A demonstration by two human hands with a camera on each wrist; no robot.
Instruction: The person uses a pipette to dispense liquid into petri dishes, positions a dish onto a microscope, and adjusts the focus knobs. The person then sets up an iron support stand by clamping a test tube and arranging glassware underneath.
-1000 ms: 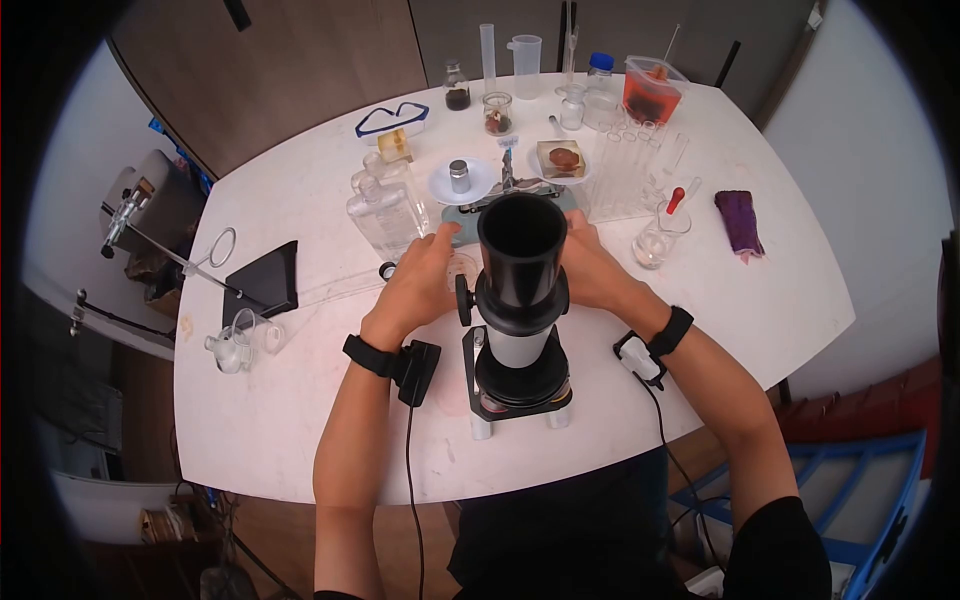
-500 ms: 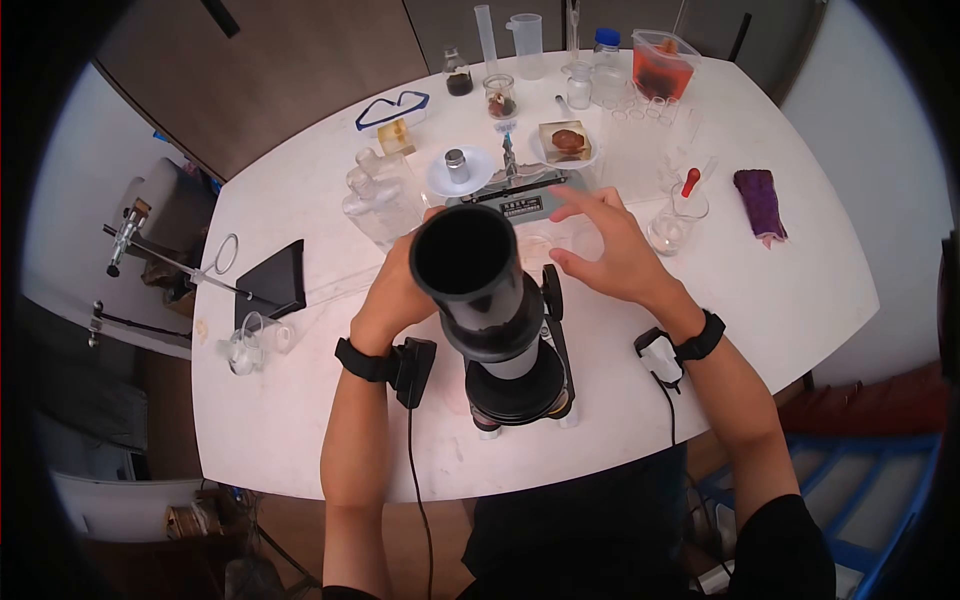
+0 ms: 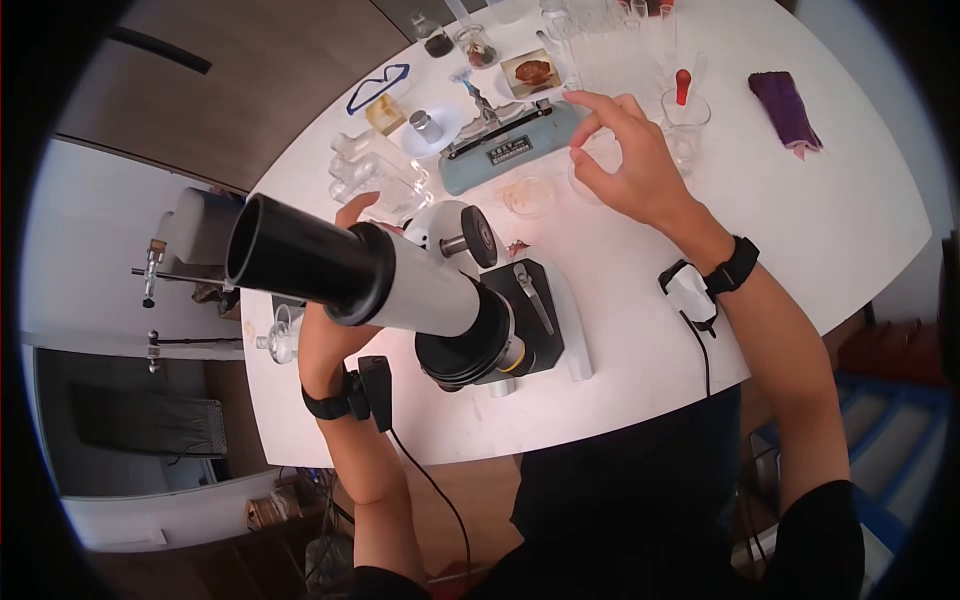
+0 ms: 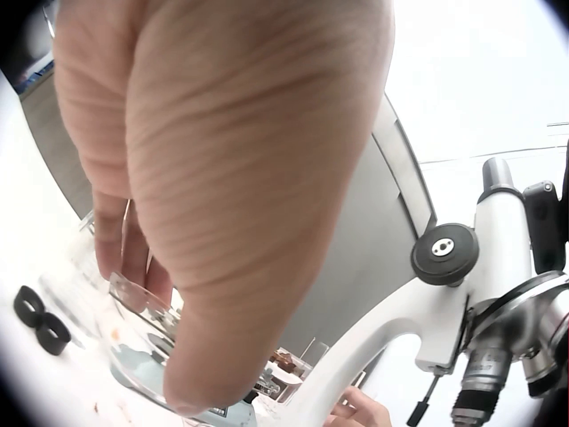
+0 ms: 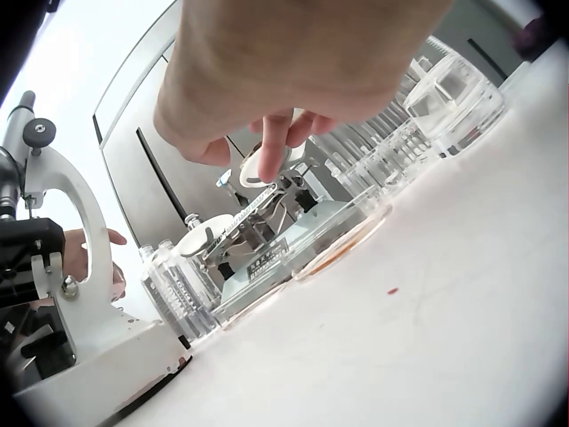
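A white and black microscope [image 3: 435, 285] stands between my two arms. My left hand [image 3: 340, 330] is beyond its tube, mostly hidden by it, with one finger showing near the clear glass bottles [image 3: 365, 175]. Seen from the left wrist, its thumb and fingers stand apart. My right hand [image 3: 635, 165] hovers over the table, fingers loosely bent and thumb apart, with nothing between them. It is nearest to the blue-grey balance scale [image 3: 510, 150], which bears a metal weight [image 3: 425, 125] on one pan and a block with a brown specimen [image 3: 530, 73] on the other.
A shallow clear dish [image 3: 530, 196] lies in front of the balance. To the right are a beaker [image 3: 686, 120] with a red-bulbed dropper [image 3: 683, 85] and a purple cloth [image 3: 785, 110]. Blue-rimmed goggles [image 3: 378, 88] lie at the back left. Test tubes [image 3: 600, 45] stand at the back.
The right hand has drawn away from the balance and lifted to the right. The left hand has slipped further behind the microscope. The head view has swung, so the microscope appears slanted.
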